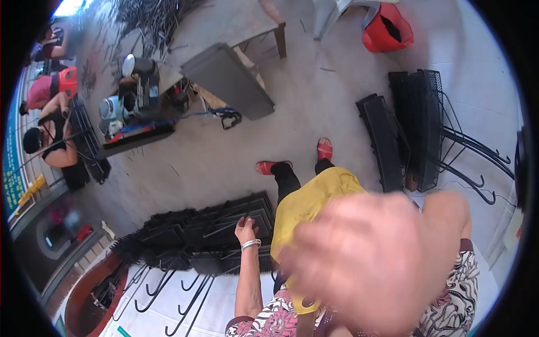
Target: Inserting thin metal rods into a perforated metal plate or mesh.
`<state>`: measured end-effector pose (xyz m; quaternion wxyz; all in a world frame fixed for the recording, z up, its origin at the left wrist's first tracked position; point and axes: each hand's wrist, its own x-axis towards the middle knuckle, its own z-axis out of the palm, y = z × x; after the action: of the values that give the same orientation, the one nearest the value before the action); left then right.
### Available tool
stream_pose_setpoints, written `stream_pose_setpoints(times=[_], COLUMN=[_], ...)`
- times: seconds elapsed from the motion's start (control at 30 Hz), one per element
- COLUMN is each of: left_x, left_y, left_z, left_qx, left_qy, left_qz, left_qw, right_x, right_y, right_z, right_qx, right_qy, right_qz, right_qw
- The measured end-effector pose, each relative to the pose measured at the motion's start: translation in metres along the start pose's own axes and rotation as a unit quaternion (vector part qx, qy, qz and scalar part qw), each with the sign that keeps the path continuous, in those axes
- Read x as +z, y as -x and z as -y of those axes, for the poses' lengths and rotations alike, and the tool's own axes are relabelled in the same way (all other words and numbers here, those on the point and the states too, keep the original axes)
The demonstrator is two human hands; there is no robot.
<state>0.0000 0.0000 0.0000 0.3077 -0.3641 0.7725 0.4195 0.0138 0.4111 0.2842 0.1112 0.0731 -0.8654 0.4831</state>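
Note:
My left hand (246, 230), with a silver bracelet on its wrist, is at the right part of a long pile of black mesh racks (191, 230). Its fingers are loosely bent and look apart; I see nothing held in them, though whether they touch the rack is unclear. Thin hooked rods stick out of the pile toward me. Close to the camera, my right hand (365, 253) is large and smeared by motion, so its fingers cannot be read. It covers part of my yellow apron (317, 194).
More black mesh racks with hooked rods (424, 129) stand at the right. A grey table (213, 25) carries dark strips; a grey panel (230, 81) leans by it. A red bag (387, 31) lies at the back right. Other people (53, 132) sit at far left.

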Motion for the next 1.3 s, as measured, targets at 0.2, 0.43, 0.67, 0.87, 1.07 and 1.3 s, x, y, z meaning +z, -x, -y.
stream_pose_setpoints(times=[0.2, 0.43, 0.67, 0.87, 1.07, 1.3], left_x=[0.092, 0.186, 0.28, 0.364, 0.409, 0.401], left_y=[0.067, 0.079, 0.049, 0.01, -0.032, -0.024], left_z=[-0.099, -0.163, -0.276, -0.407, -0.452, -0.445], left_qx=[0.134, 0.226, 0.502, 0.761, 0.788, 0.74], left_qy=[-0.026, -0.057, -0.202, -0.272, -0.402, -0.504], left_qz=[0.112, 0.204, 0.136, 0.029, 0.032, 0.009], left_qw=[0.984, 0.951, 0.83, 0.588, 0.466, 0.445], right_x=[-0.02, 0.012, 0.015, 0.033, 0.069, 0.105], right_y=[0.087, 0.133, 0.115, 0.11, 0.122, 0.165], right_z=[-0.074, -0.137, -0.221, -0.336, -0.461, -0.602], right_qx=[0.309, 0.412, 0.413, 0.468, 0.5, 0.408], right_qy=[-0.009, 0.069, 0.043, 0.007, 0.07, 0.245], right_qz=[-0.032, 0.049, 0.068, 0.048, 0.043, 0.161], right_qw=[0.951, 0.907, 0.907, 0.882, 0.862, 0.865])
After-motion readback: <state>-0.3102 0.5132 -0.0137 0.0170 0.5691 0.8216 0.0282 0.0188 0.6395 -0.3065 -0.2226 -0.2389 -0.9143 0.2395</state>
